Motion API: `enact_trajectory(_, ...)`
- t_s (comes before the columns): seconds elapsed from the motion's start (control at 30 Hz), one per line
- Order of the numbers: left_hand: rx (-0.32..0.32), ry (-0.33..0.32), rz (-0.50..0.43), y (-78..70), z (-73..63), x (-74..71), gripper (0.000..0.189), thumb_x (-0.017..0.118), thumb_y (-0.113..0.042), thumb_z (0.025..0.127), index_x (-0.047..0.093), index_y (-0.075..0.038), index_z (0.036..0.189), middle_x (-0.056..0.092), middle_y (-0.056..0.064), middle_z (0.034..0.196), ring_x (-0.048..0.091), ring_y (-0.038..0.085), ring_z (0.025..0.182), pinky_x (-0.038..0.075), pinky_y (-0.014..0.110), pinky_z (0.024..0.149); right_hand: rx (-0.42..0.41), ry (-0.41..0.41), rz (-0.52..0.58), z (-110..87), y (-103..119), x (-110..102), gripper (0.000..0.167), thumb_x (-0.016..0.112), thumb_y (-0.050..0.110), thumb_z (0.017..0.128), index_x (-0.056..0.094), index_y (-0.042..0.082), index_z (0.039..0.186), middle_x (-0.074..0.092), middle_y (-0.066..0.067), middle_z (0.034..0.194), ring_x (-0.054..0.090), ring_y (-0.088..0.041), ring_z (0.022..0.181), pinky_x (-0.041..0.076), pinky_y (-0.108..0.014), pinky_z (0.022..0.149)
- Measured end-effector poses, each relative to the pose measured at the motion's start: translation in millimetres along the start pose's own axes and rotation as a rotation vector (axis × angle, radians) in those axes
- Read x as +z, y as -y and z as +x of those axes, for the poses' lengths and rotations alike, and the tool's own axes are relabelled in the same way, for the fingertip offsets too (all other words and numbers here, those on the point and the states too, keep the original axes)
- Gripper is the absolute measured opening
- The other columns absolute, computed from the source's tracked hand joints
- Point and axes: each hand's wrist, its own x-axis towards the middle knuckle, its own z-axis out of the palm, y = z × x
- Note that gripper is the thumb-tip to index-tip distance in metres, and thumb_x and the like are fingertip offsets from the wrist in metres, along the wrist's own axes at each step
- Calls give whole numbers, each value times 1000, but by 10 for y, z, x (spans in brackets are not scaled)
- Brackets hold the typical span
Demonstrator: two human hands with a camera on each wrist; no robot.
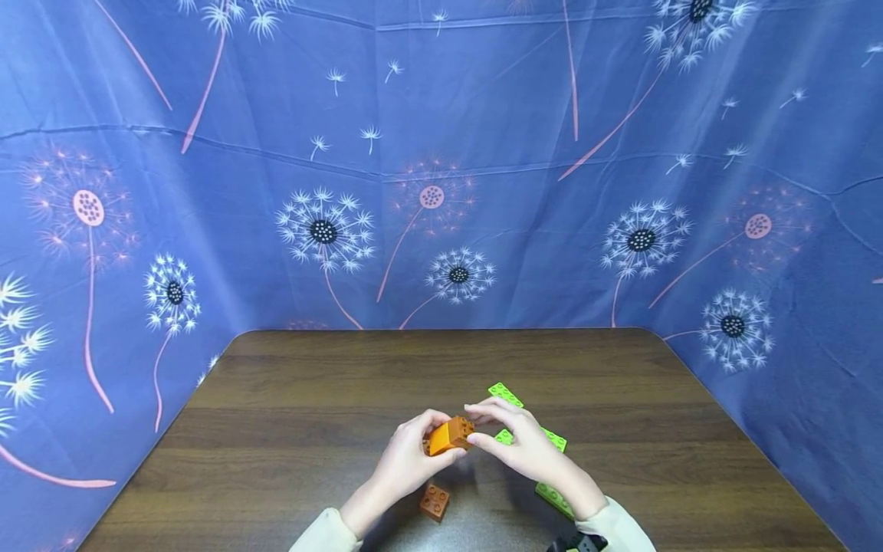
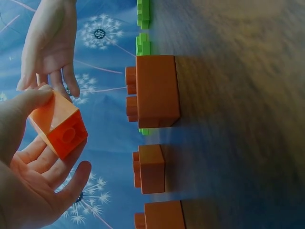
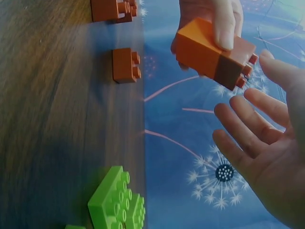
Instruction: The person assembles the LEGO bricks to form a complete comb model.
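Observation:
My left hand (image 1: 403,456) holds a two-part stack of toy building bricks over the table, thumb on one side and fingers on the other. The stack is an orange brick (image 3: 199,46) joined to a brown brick (image 3: 232,64), whose studs point toward my right hand (image 1: 531,448). In the left wrist view the hollow underside of the orange brick (image 2: 71,133) shows. My right hand has loosely spread fingers, with the thumb tip close by the studs in the right wrist view. Below the hands, a loose brown brick (image 1: 434,503) stands on the table.
More brown bricks, including a larger brown one (image 2: 157,90), stand in the left wrist view. Several flat green bricks lie on the right: one farther back (image 1: 506,394), one behind the right hand (image 1: 554,439), one by the right forearm (image 1: 554,498). A blue dandelion-print cloth (image 1: 483,153) hangs behind the wooden table (image 1: 310,383).

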Motion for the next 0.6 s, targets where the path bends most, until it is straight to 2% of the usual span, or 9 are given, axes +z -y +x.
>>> enact_trajectory(0.13,-17,5,-8,15,-10,3,36,79,-29,75,59,-14,102,66,-3,90,55,1,73,48,22,60,-17,-31,-26,-32,-66,-32,30,66,15,87,62,12,117,64,1,107,65,-17,90,53,-31,78)
enact_trajectory(0.37,-21,-12,-2,21,0,4,36,79,-25,74,57,-14,101,65,-4,87,52,1,70,44,16,58,19,-54,-73,-85,-106,-114,29,67,15,87,64,11,115,64,3,108,65,-16,90,53,-33,78)
enact_trajectory(0.6,-41,9,-3,9,-14,16,37,79,-24,75,57,-11,101,64,-1,87,53,4,70,44,17,57,9,-79,-121,-169,-171,-151,28,68,13,85,65,11,113,63,8,99,64,-14,85,52,-31,74)
